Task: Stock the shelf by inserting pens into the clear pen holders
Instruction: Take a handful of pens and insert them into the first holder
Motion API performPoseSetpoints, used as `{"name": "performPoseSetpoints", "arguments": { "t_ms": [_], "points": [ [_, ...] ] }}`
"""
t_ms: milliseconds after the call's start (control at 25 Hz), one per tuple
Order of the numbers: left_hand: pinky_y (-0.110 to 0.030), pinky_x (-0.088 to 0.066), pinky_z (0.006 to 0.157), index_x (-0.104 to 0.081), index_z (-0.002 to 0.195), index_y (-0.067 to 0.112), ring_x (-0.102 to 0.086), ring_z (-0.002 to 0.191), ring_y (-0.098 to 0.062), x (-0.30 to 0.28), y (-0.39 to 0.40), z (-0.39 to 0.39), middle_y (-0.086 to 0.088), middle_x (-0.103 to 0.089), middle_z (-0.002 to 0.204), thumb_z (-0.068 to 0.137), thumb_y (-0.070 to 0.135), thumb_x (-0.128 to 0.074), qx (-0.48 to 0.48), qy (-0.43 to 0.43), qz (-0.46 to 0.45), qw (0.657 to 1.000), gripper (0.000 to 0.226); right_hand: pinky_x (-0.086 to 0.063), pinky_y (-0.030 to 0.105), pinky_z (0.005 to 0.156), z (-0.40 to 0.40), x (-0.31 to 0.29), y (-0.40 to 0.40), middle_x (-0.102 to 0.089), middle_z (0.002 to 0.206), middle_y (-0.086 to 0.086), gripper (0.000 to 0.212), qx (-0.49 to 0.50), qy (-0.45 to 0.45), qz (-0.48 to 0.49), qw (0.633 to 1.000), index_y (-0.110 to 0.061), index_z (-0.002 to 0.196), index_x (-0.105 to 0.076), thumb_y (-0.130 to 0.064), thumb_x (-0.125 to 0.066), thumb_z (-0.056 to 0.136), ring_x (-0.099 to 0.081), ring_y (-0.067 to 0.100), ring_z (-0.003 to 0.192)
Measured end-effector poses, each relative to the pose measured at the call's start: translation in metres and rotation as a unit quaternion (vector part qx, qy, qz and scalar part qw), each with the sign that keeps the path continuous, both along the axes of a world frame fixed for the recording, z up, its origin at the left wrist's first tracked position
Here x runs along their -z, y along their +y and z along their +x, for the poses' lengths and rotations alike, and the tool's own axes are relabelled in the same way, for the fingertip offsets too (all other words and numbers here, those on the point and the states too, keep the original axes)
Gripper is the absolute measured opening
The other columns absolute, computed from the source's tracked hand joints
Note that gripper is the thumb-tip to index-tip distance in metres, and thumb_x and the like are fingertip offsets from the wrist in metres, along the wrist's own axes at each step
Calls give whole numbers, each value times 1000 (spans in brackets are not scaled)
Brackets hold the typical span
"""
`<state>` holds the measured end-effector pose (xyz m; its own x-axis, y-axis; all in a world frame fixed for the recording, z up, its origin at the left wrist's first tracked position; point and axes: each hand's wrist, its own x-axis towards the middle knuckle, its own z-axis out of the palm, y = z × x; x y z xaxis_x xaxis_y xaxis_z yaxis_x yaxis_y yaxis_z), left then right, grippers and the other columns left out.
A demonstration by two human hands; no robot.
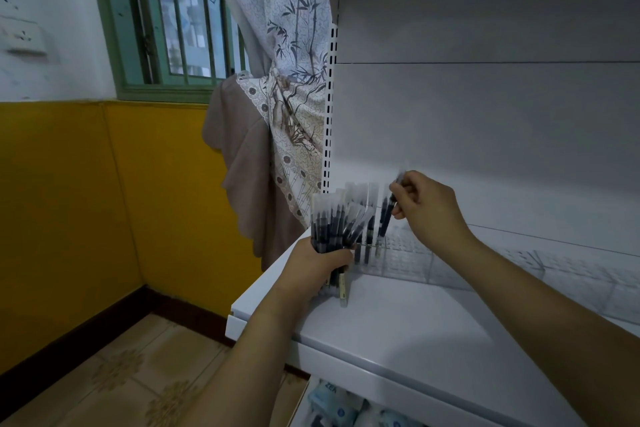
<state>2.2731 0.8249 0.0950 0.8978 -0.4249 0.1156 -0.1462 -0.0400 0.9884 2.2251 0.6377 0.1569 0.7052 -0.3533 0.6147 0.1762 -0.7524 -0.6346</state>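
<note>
My left hand (pixel 320 262) grips a bundle of dark pens with frosted caps (pixel 337 224), held upright at the left end of the white shelf (pixel 398 319). My right hand (pixel 427 210) pinches a single dark pen (pixel 388 215) and holds it nearly upright over the clear pen holder (pixel 408 251), its lower end down among the holder's slots. Several pens (pixel 367 218) stand in the holder's left slots. The clear holders continue to the right along the back of the shelf.
A slotted white upright (pixel 329 107) and a patterned curtain (pixel 294 87) border the shelf on the left. The shelf's back panel is white. Packaged goods (pixel 343 406) lie on the shelf below. Tiled floor and a yellow wall are at the left.
</note>
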Motion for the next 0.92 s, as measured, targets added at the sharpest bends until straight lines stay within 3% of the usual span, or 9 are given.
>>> {"name": "performPoseSetpoints", "arguments": {
  "t_ms": [80, 200, 280, 400, 480, 600, 680, 800, 920],
  "points": [
    [-20, -52, 59, -69, 94, 19, -66, 72, -12, 2, 1, 2, -1, -71, 78, 87, 16, -69, 2, 7, -3, 1000, 7, -49, 7, 60, 0, 6, 4, -66, 77, 0, 15, -12, 66, -52, 996, -11, 90, -61, -22, -56, 100, -66, 7, 66],
    [-22, -54, 62, -70, 103, 13, -70, 71, -12, 3, 1, 3, -1, -74, 79, 87, 19, -72, 13, 11, -20, 1000, 17, -55, 33, 73, 2, 23, 5, -68, 78, 3, 22, 13, 128, -148, 981, -11, 86, -61, -27, -55, 100, -67, 16, 71],
    [-21, -55, 62, -71, 99, 12, -70, 68, -12, 2, 2, 2, -1, -75, 75, 87, 17, -73, 19, 7, -38, 999, 14, -54, 39, 75, 2, 24, 5, -69, 79, 6, 28, 27, 138, -155, 978, -9, 83, -62, -29, -53, 100, -66, 20, 73],
    [-23, -57, 62, -71, 94, 9, -70, 67, -14, 0, 2, 0, -3, -75, 74, 86, 13, -74, 32, 8, -58, 998, 9, -52, 34, 70, -6, 21, 8, -67, 75, 2, 33, 66, 144, -136, 978, -8, 75, -64, -31, -56, 98, -62, 20, 72],
    [-20, -57, 60, -71, 89, 11, -71, 65, -10, -1, 1, -2, -2, -76, 73, 85, 12, -74, 32, 12, -62, 998, 5, -49, 29, 65, -17, 16, 13, -65, 73, -3, 26, 92, 129, -103, 982, -14, 73, -65, -27, -58, 93, -61, 15, 71],
    [-20, -57, 64, -73, 92, 15, -73, 72, -12, -1, 0, -1, -4, -77, 83, 84, 13, -76, 29, 9, -74, 997, 9, -44, 17, 62, -28, 6, 24, -70, 78, -7, 6, -17, 190, -1, 982, -20, 84, -71, -25, -68, 86, -64, 6, 72],
    [-24, -58, 70, -73, 101, 17, -74, 79, -15, -2, 1, -1, -4, -78, 89, 83, 14, -77, 37, 3, -73, 997, 19, -49, 19, 62, -29, 8, 35, -74, 72, -3, 13, -102, 219, 92, 966, -19, 85, -72, -31, -74, 85, -66, 6, 65],
    [-29, -60, 71, -70, 109, 13, -75, 85, -19, -2, 1, -1, -7, -78, 92, 85, 14, -75, 50, 24, -86, 995, 24, -49, 14, 54, -27, 11, 40, -71, 62, -2, 21, -68, 149, 107, 981, -16, 75, -69, -31, -73, 88, -63, 2, 51],
    [-38, -62, 75, -70, 110, 10, -75, 90, -22, 1, 1, 2, -10, -77, 94, 86, 13, -73, 48, 52, -98, 993, 24, -51, 18, 55, -28, 2, 33, -72, 69, 2, 19, -37, 19, 143, 989, -10, 84, -67, -26, -64, 95, -67, 6, 56]
  ]
}}
